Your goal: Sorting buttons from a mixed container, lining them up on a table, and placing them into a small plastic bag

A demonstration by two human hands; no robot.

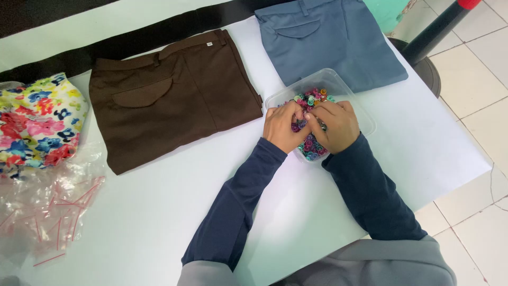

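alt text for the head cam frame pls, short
Both hands, left hand and right hand, dig into a clear plastic tub of small colourful beads on a white table. Folded brown trousers and blue trousers lie behind it; floral fabric and clear bags sit at left.

Bright even daylight, soft faint shadows under the hands, mild glare on white table [159, 212], sharp focus throughout

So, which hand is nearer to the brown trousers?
Left. The left hand is in the clear tub, on the side beside the brown trousers; the right hand is farther away.
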